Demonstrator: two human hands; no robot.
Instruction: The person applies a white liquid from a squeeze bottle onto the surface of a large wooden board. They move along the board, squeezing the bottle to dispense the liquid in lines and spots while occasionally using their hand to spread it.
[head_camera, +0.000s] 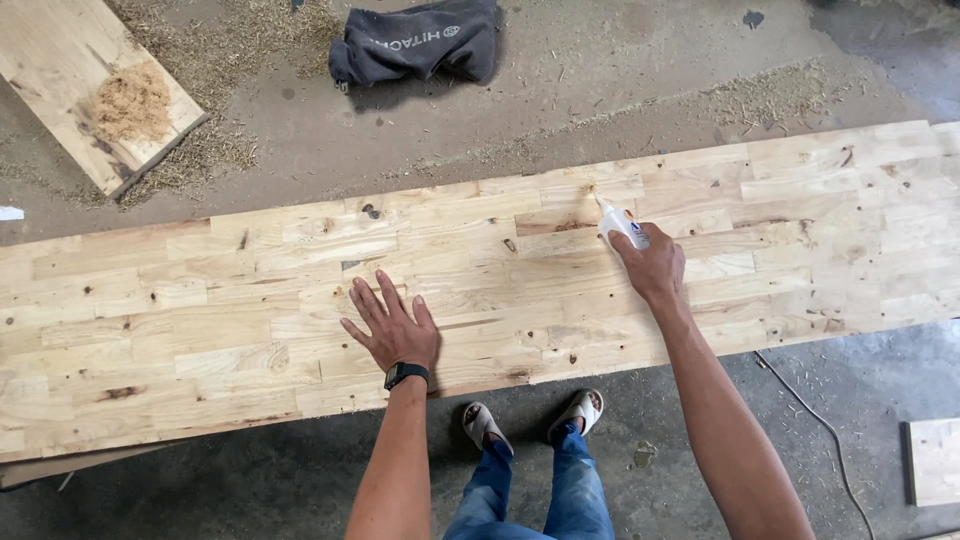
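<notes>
Pale jointed wood fills most of my view: a long panel (760, 230) made of many short strips glued together, crossing the picture from the 8 o'clock side up toward 2 o'clock. My left hand (392, 325) lies flat on it near the centre, palm down, fingers spread wide and holding nothing. There is a black watch (406, 374) on that wrist.

My right hand (655, 265) is at about 2 o'clock from the left one, closed around a small white glue bottle (620, 224). The bottle is tilted, with its thin nozzle pointing toward 11 o'clock and its tip at the panel surface (I cannot tell if glue is coming out).

Below the panel, at 6 o'clock, I see blue jeans (560, 490) and two light sandals (533, 418) on the grey concrete floor (620, 60). A thin cable (812, 412) runs over the floor at 4 o'clock, and a small piece of board (935, 462) lies at the right edge.

Beyond the panel, at 12 o'clock, a dark cloth bag (420, 40) lies on the floor. At 10 o'clock there is another plank (85, 85) carrying a heap of sawdust (130, 100), with more shavings scattered around it.
</notes>
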